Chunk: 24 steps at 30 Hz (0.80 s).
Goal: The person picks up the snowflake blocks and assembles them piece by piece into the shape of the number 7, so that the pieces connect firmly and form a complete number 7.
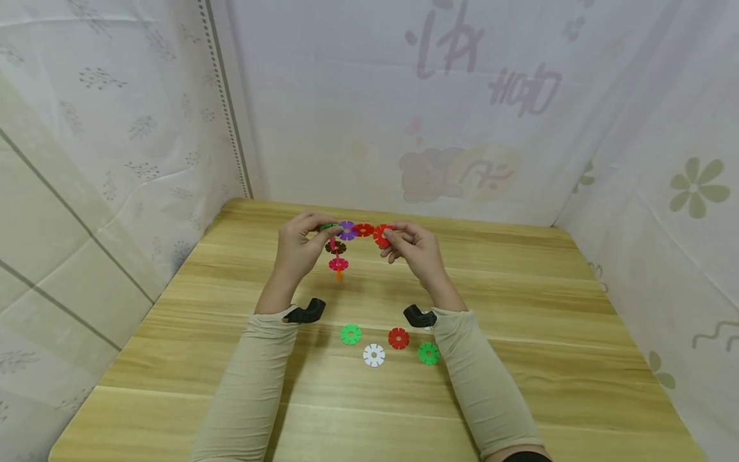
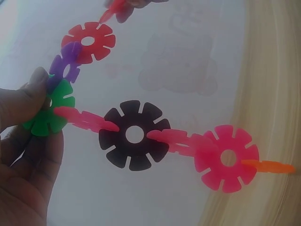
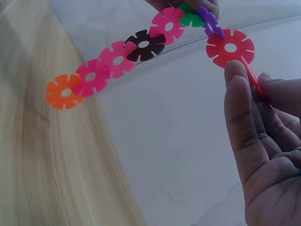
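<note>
A chain of notched plastic flower discs hangs between both hands above the table. My left hand (image 1: 299,242) pinches a green disc (image 2: 59,106). From it, pink discs and a black disc (image 2: 123,150) hang down to an orange disc (image 3: 59,96). On the other side of the green disc come a purple disc (image 2: 59,63) and a red disc (image 2: 101,35). Between thumb and fingers, my right hand (image 1: 420,251) holds another red disc (image 3: 255,81). Its edge meets the first red disc at a right angle; how deeply they interlock I cannot tell.
Loose discs lie on the wooden table (image 1: 173,359) near the forearms: a green disc (image 1: 350,334), a white disc (image 1: 373,355), a red disc (image 1: 398,338) and another green disc (image 1: 428,353). Another pale piece is partly hidden by the right wrist. Patterned curtains (image 1: 346,128) surround the table.
</note>
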Each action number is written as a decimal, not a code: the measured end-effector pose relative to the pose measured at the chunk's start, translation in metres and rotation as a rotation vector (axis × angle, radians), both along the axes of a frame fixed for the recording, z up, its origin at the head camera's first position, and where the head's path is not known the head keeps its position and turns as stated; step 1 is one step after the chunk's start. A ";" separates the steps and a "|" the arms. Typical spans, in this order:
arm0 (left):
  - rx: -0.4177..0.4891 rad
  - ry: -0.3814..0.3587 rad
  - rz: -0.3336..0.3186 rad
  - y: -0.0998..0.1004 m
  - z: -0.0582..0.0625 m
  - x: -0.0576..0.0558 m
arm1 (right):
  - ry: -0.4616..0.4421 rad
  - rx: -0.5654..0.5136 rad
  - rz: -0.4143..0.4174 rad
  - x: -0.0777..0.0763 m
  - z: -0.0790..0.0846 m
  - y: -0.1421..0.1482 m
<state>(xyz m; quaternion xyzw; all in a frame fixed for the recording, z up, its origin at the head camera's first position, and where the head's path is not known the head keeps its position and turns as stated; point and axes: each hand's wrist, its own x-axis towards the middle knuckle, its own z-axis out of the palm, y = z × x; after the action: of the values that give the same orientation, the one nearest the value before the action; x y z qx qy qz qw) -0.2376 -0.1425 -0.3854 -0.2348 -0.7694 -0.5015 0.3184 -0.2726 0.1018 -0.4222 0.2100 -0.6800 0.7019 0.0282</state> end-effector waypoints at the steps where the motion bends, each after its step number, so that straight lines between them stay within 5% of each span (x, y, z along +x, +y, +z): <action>1: -0.001 0.000 0.001 -0.001 -0.003 -0.004 | -0.003 -0.002 -0.002 0.000 0.000 0.000; 8: 0.010 0.002 -0.040 -0.006 -0.019 -0.016 | -0.028 -0.015 0.002 0.001 0.001 -0.001; 24: -0.007 0.050 0.015 0.002 -0.017 -0.014 | -0.115 -0.036 0.083 0.006 0.012 0.005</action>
<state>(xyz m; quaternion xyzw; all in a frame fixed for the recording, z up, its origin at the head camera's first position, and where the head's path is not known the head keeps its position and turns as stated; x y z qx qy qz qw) -0.2512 -0.1406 -0.4020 -0.2425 -0.7648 -0.4903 0.3404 -0.2667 0.1069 -0.4106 0.1967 -0.6583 0.7257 -0.0364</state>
